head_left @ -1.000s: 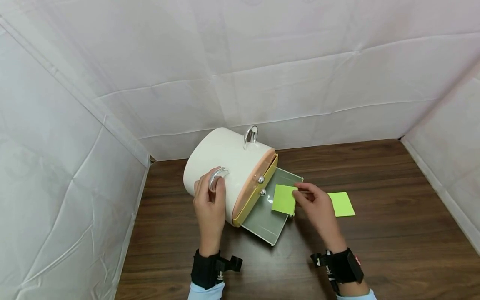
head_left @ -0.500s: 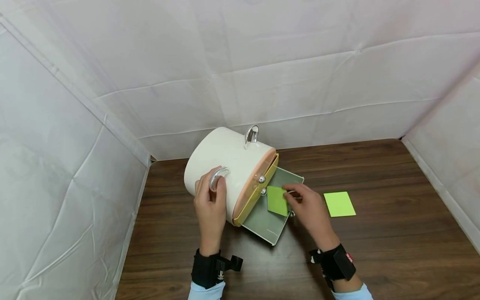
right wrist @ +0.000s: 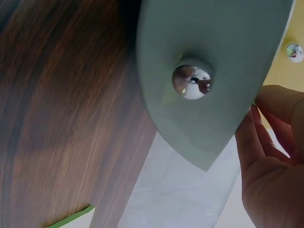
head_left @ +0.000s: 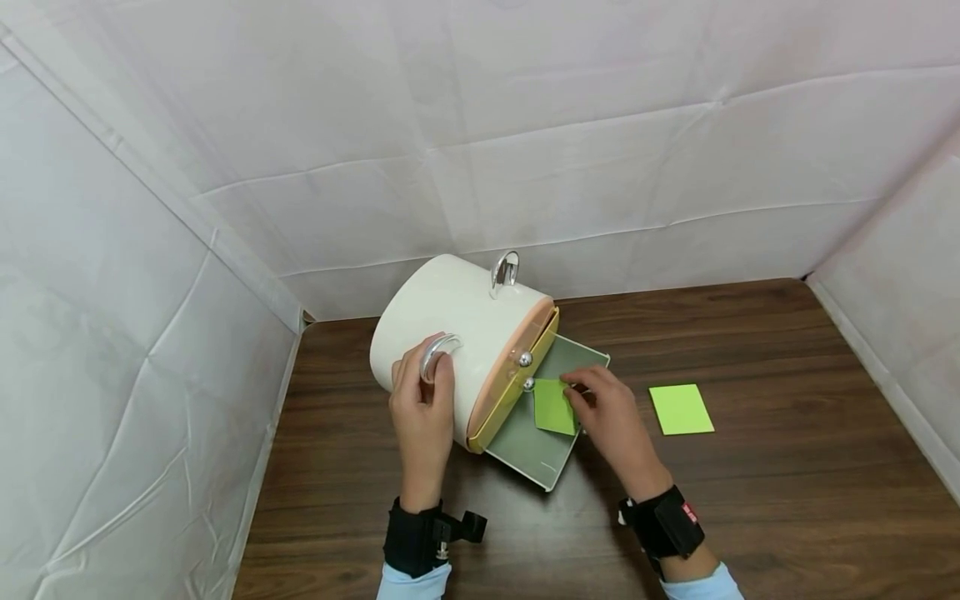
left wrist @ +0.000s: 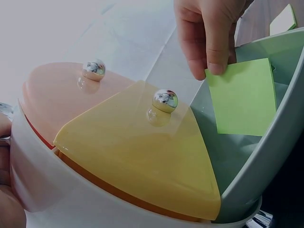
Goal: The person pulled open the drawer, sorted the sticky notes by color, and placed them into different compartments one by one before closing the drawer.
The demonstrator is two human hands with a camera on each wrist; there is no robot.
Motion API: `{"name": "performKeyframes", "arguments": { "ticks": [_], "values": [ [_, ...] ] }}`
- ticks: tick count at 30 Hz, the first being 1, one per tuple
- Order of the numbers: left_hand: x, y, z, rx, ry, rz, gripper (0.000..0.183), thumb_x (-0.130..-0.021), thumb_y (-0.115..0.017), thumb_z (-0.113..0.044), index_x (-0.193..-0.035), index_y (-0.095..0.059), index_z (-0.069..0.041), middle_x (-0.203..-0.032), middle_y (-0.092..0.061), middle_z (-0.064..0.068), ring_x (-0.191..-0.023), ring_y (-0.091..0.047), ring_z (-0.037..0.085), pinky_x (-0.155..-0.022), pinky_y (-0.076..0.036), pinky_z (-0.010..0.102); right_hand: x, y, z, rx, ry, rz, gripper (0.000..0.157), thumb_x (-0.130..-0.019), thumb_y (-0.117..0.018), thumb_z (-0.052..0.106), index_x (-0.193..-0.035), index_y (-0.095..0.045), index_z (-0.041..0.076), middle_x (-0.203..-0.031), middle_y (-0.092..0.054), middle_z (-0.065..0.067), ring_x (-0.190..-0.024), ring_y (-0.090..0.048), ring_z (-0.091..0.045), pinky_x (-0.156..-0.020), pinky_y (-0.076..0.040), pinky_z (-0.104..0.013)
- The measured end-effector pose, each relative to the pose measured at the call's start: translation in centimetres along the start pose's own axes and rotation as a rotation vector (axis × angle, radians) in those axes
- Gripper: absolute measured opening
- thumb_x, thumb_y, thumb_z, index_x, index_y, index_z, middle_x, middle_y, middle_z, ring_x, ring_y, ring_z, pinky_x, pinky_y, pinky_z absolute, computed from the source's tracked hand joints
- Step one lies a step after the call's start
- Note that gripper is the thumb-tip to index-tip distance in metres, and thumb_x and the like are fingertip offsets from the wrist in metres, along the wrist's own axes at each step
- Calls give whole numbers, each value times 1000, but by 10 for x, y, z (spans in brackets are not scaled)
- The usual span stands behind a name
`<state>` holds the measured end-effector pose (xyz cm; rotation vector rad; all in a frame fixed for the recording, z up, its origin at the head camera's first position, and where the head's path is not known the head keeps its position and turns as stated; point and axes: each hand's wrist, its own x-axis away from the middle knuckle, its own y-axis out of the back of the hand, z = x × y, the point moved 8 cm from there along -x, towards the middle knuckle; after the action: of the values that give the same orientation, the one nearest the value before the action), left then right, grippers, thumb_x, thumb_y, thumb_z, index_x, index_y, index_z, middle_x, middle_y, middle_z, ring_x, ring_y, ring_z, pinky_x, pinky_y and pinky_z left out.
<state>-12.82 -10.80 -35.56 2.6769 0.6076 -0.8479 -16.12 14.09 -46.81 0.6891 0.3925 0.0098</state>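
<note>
A white rounded storage box [head_left: 457,304] lies on the table with its grey-green drawer [head_left: 538,450] pulled out to the right. My left hand [head_left: 422,429] grips a shiny silver loop [head_left: 441,350] on the box's near side. Between thumb and fingers, my right hand [head_left: 613,425] pinches a lime-green sticky note pad [head_left: 553,408] by its upper edge. In the left wrist view the pad hangs upright inside the drawer's opening, below the fingertips. The drawer's outer face with its silver knob [right wrist: 192,80] fills the right wrist view and hides the pad there.
A second lime-green sticky note pad [head_left: 682,409] lies on the dark wood table [head_left: 787,467] to the right. Beside the open drawer, a yellow drawer [left wrist: 142,147] and a peach drawer [left wrist: 61,90] are closed. White cloth walls [head_left: 570,167] stand behind and at both sides.
My right hand has moved left and lowered the pad into the open drawer, tilting it more upright. The second pad now shows fully. My left hand keeps its grip on the loop.
</note>
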Motion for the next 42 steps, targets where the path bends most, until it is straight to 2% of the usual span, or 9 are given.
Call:
{"name": "performKeyframes", "arguments": {
  "ticks": [14,22,26,31,34,38,40,42],
  "values": [
    [0,0,2,-2,-3,-2,27,-93,-59,0,-119,-65,-3,-106,-61,9,-94,-51,20,-76,-46,27,-2,-3,-2,36,41,-40,19,-86,-69,-3,-103,-71,5,-106,-58,0,-91,-60,-12,-72,-49,-24],
    [5,-2,30,-17,0,3,28,-97,-60,-13,-123,-65,-17,-111,-61,-1,-99,-52,17,-78,-47,29,0,-3,-5,19,44,-38,17,-89,-67,0,-104,-70,5,-105,-58,1,-89,-58,-10,-71,-48,-24],
    [5,-2,34,-15,9,13,28,-98,-59,-19,-125,-64,-22,-112,-61,-5,-99,-52,16,-78,-48,30,0,-1,-5,-1,30,-40,17,-90,-66,1,-106,-70,5,-105,-58,1,-89,-59,-10,-72,-48,-25],
    [6,-2,33,-19,13,14,28,-98,-59,-19,-124,-65,-22,-111,-61,-5,-100,-53,16,-78,-48,30,2,3,-6,-30,14,-61,18,-95,-62,7,-112,-68,8,-108,-59,2,-94,-60,-10,-77,-49,-25],
    [5,-1,29,-24,10,5,27,-97,-59,-14,-123,-65,-19,-111,-61,-2,-99,-53,16,-78,-47,29,4,10,-11,-57,8,-135,19,-96,-60,10,-114,-68,10,-106,-61,3,-94,-61,-10,-80,-48,-24],
    [3,0,15,-22,3,-5,28,-95,-60,-5,-121,-65,-11,-109,-62,4,-98,-52,18,-77,-46,29,9,28,-22,-91,-15,-288,18,-95,-61,9,-111,-69,9,-103,-63,1,-93,-62,-12,-78,-48,-21],
    [2,0,9,-18,4,-5,27,-94,-60,-2,-120,-65,-8,-108,-62,7,-97,-52,19,-76,-46,28,14,37,-33,-94,-59,-345,17,-95,-62,9,-110,-70,8,-102,-64,0,-93,-61,-12,-77,-47,-20],
    [2,0,10,-19,7,-5,27,-94,-60,-3,-121,-65,-8,-108,-61,6,-96,-52,19,-76,-46,28,20,45,-46,-60,-129,-367,17,-95,-61,10,-110,-70,8,-103,-63,0,-94,-60,-13,-77,-47,-21]
  ]
}}
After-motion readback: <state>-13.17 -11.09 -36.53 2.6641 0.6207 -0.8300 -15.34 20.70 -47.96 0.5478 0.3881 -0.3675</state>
